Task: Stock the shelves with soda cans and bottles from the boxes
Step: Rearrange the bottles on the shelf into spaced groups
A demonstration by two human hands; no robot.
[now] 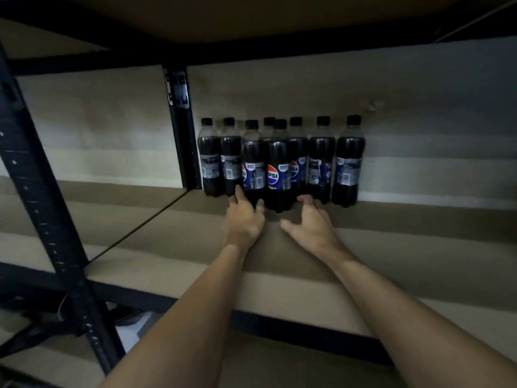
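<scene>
On shelf (pixel 391 247) | 8 bottles (pixel 278 163) | left hand (pixel 243 219), right hand (pixel 313 226): spread

Eight Pepsi bottles (pixel 321 161), centre of frame; dark cola, black caps, blue labels w/ logo or barcode side showing; all upright, packed side by side at back of tan shelf board (pixel 405 247), vs. the wall (pixel 419 107); front bottle (pixel 277 175) stands slightly fwd of the row, logo facing out.

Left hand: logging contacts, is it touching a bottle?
Cannot tell: in the head view the left hand overlaps a bottle at its base, but blur hides contact.
</scene>
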